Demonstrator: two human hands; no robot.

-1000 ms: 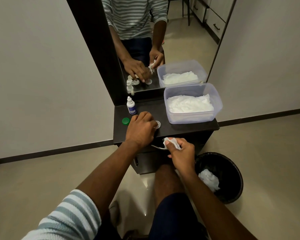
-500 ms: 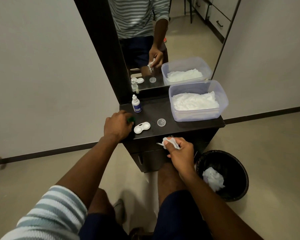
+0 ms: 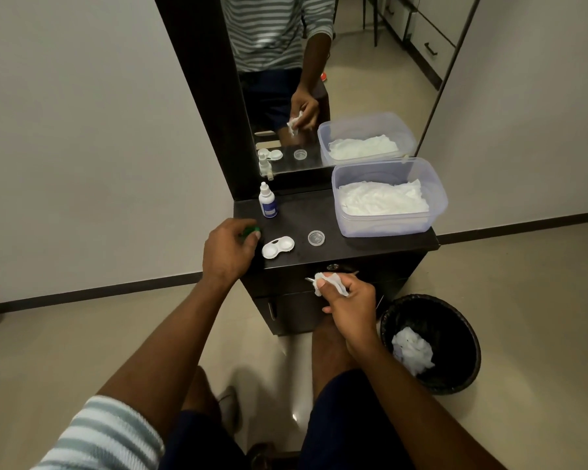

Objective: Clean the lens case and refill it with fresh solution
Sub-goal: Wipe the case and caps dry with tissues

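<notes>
— Lying open on the dark counter (image 3: 370, 240), the white lens case (image 3: 278, 247) was seen near the front edge, both wells uncovered. Was anything being held over it?

— Nothing was held over it. The left hand (image 3: 227, 253) was placed just left of the case, its fingers curled round a green cap (image 3: 251, 231), of which only a small part could be seen. The case itself was not touched.

— And the right hand?

— The right hand (image 3: 348, 300) was kept in front of the counter, below its edge, and a crumpled white tissue (image 3: 328, 283) was pinched between thumb and fingers.

— What else was set out?

— A clear cap (image 3: 316, 238) was found to the right of the case, apart from it. A small white dropper bottle (image 3: 267, 201) with a blue label was stood upright at the back, by the mirror (image 3: 353, 79). A clear plastic tub (image 3: 387, 222) of white tissues was set at the counter's right end. A black bin (image 3: 455, 374) was placed on the floor to the right, with a used tissue inside.
</notes>
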